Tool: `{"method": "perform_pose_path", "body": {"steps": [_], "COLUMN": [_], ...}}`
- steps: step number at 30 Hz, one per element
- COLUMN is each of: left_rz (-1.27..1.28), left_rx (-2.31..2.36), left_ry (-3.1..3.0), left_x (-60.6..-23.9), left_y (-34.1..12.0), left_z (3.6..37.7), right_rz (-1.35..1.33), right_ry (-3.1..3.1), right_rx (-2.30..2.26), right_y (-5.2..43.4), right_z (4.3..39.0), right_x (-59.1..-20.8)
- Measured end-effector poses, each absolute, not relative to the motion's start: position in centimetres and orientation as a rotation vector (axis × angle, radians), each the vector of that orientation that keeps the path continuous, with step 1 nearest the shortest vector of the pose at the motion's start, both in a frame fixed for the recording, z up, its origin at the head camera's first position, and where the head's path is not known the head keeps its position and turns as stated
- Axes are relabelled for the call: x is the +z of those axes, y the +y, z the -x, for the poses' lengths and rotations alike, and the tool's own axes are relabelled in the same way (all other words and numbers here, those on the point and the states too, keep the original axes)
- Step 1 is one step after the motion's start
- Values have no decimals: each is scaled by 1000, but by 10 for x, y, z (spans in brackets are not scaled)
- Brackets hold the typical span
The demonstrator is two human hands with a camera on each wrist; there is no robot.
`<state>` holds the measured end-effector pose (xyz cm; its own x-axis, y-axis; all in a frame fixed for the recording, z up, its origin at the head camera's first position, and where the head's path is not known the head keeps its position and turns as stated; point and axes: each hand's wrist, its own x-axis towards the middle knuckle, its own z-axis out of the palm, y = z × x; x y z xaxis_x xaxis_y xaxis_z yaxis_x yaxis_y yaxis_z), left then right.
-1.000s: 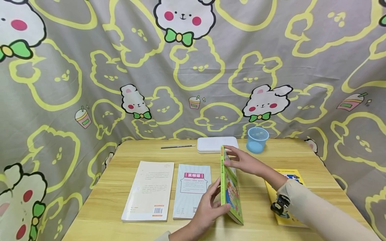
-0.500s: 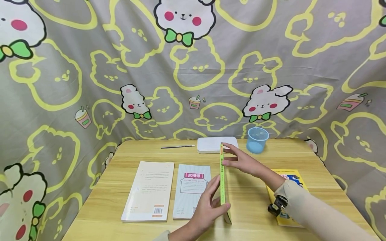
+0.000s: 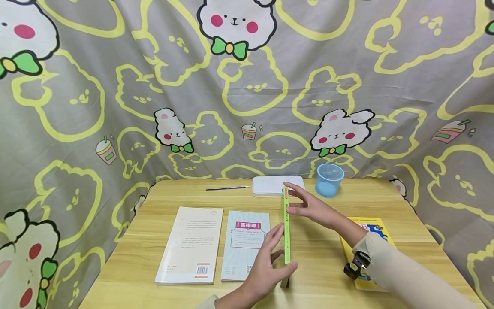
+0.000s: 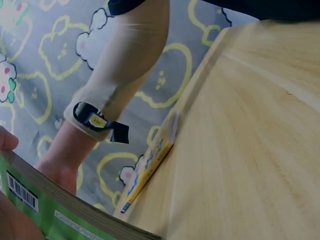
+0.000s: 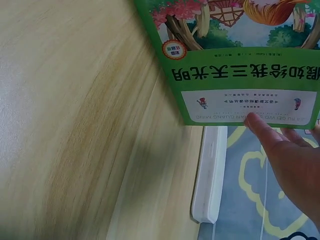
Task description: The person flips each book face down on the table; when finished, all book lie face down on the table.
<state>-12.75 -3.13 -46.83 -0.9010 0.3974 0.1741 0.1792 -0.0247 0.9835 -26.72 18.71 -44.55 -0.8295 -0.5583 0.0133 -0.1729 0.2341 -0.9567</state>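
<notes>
Two hands hold a green book (image 3: 286,227) upright on its edge near the middle of the head view, its thin spine facing the camera. The left hand (image 3: 268,268), low in the frame, grips the near end, thumb curled across the spine on the right side and fingers reaching up along the left cover. The right hand (image 3: 308,206) comes in from the lower right and steadies the far top corner, fingers mostly straight against the right cover; the right wrist view shows a fingertip (image 5: 252,120) touching the cover's lower edge.

To the left on the wooden table (image 3: 332,257) lie a cream book (image 3: 191,244) and, just beside it, a pale blue booklet (image 3: 245,242). A yellow book (image 3: 366,253) lies at lower right, partly under the right forearm. Along the far edge sit a pen (image 3: 227,188), a white box (image 3: 272,185) and a blue plastic cup (image 3: 329,179).
</notes>
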Motion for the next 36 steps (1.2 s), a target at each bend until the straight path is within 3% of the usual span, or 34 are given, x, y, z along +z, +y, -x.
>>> {"method": "perform_pose_path", "body": {"steps": [22,36], "left_rz": [-751,-627], "left_rx": [1797,1709], "left_ry": [2228,2174], "left_x": [-494,-520], "left_y": [-27,-31], "left_z": [131,133], "right_rz": [679,657], "right_ry": [2145,2146], "right_rx": [-1624,-1627], "right_y": [210,222], "right_z": [266,263], "right_x": [-447,-449]}}
